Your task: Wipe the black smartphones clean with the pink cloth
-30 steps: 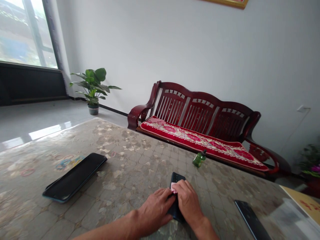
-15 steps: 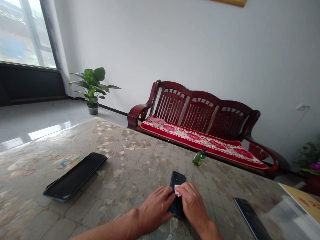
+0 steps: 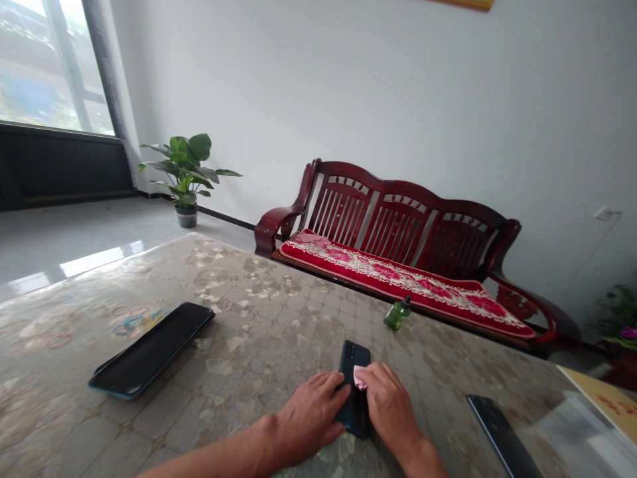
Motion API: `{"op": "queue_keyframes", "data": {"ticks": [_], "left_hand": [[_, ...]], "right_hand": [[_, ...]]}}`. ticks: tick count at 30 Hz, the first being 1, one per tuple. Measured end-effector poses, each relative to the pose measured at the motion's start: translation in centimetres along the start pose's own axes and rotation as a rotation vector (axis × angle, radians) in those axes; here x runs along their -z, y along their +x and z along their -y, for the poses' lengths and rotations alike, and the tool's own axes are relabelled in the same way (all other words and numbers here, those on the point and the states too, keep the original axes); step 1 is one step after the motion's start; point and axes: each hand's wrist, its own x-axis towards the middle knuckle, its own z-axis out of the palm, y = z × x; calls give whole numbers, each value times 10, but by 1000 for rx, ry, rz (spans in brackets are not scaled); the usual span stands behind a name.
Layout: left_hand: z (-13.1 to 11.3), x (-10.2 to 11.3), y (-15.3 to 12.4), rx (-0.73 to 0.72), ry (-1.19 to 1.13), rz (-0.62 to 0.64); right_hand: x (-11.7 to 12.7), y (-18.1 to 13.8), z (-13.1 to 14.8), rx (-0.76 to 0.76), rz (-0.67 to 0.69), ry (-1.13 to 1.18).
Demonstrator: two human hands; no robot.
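A dark blue smartphone [image 3: 354,413] lies back up on the table, its camera bump at the far end. My left hand [image 3: 313,415] holds it by the left side, fingers bent onto the edge and thumb across the back. Pinched in my right hand [image 3: 391,405] is a small pink cloth [image 3: 359,378], pressed against the phone's back on the right. Parts of the phone are hidden under both hands. Beyond them stands a small green bottle [image 3: 397,315] with a black top.
A black tablet-like device [image 3: 154,350] lies at left beside colourful rubber bands [image 3: 130,320]. Another dark phone [image 3: 501,435] is at right, near a yellow printed box or booklet [image 3: 604,398]. Behind the patterned table [image 3: 239,385] stand a red wooden bench [image 3: 393,219] and a potted plant [image 3: 186,176].
My right hand has shifted slightly to the right with the pink cloth across the phone's back. My left hand stays in place on the phone.
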Motion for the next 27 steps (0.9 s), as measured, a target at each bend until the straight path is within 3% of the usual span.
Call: {"op": "queue_keyframes", "data": {"ticks": [8, 16, 23, 27], "left_hand": [[1, -4, -2, 1, 26, -19], [3, -5, -2, -7, 20, -17], [2, -5, -2, 0, 18, -12], [3, -5, -2, 0, 30, -7]], "right_hand": [[-3, 23, -19, -104, -28, -57], [-1, 1, -12, -49, 10, 1], [-4, 25, -30, -119, -45, -35], [-5, 15, -27, -120, -26, -13]]}}
